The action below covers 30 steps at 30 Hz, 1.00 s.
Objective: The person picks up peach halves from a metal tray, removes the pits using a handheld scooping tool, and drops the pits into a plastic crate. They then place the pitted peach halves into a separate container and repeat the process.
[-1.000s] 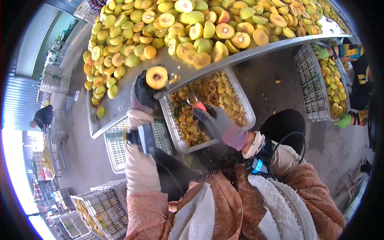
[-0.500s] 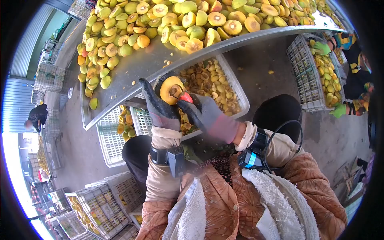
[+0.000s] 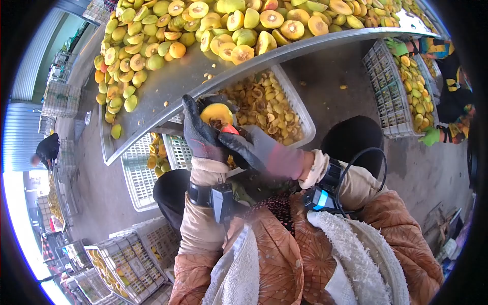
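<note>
Gripping a tool (image 3: pixel 230 129), the right hand (image 3: pixel 267 152) is working the core (image 3: pixel 217 123) of a fruit (image 3: pixel 218 112) gripped in the left hand (image 3: pixel 199 134).

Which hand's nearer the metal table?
Left. The left hand is at the metal table's edge, holding a fruit half; the right hand is farther back, gripping the red-handled tool.

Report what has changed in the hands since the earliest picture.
The left hand drew the fruit half back from the table, and the right hand met it with the red-handled tool. Neither visibly let go. The fruit pile looks the same.
</note>
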{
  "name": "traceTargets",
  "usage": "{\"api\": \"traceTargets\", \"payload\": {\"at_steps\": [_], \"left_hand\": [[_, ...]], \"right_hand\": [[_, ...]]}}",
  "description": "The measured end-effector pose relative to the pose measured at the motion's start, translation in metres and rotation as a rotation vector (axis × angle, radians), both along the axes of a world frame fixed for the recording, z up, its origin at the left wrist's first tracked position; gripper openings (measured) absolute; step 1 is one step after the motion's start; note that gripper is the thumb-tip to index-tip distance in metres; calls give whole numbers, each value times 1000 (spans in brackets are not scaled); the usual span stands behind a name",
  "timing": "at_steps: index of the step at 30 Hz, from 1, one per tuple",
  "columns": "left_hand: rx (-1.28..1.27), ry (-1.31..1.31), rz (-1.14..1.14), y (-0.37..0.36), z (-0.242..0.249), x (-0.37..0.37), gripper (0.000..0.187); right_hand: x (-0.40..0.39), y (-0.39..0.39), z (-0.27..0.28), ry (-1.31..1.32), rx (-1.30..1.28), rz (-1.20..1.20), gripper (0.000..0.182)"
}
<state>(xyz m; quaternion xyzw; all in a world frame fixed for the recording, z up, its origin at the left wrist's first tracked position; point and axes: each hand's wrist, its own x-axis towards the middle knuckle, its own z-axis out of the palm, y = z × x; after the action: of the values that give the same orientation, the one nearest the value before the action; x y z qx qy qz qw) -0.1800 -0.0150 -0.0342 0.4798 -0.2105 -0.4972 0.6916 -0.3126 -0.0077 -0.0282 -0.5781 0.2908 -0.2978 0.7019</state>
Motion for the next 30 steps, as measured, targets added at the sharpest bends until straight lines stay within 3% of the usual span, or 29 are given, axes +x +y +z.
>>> {"api": "traceTargets", "payload": {"at_steps": [3,5,6,10,12,13,15,16,18,19,21,22,24,28,30], "left_hand": [[-66,-14,-27,-5,-18,9,45],[-220,-696,99,-11,-36,12,46],[-100,-391,143,-12,-28,7,55],[-170,-471,144,-8,-34,5,48],[-150,-546,300,-7,-35,-2,51],[-148,-543,301,-5,-32,-2,51],[-15,-477,211,0,-23,0,51],[-16,-475,214,-3,-25,3,51],[-55,-129,232,-8,-33,9,51],[-57,-127,233,-7,-34,10,51],[28,-215,165,-1,-38,11,46],[34,-212,165,4,-39,11,46],[42,-522,116,9,-40,14,45],[-21,-611,97,12,-48,19,42],[-16,-137,234,8,-47,13,50]], "right_hand": [[-9,-10,0,115,87,128,24],[-11,-21,-31,65,72,220,21],[-12,-24,-37,15,50,313,18],[-10,-19,-52,70,-148,282,15],[-3,-8,-67,-357,35,75,19],[-3,-10,-47,-354,37,76,19],[-6,-13,-4,88,386,148,25],[-5,-13,-3,90,384,151,25],[-4,-8,-2,-166,682,190,23],[-2,-9,-16,-163,680,191,23],[1,-12,-48,-59,-296,150,22],[0,-10,-54,-56,-290,150,22],[-1,-9,-58,-90,322,222,19],[2,-8,-65,-100,384,404,34],[9,12,-50,-114,399,132,20]]}}
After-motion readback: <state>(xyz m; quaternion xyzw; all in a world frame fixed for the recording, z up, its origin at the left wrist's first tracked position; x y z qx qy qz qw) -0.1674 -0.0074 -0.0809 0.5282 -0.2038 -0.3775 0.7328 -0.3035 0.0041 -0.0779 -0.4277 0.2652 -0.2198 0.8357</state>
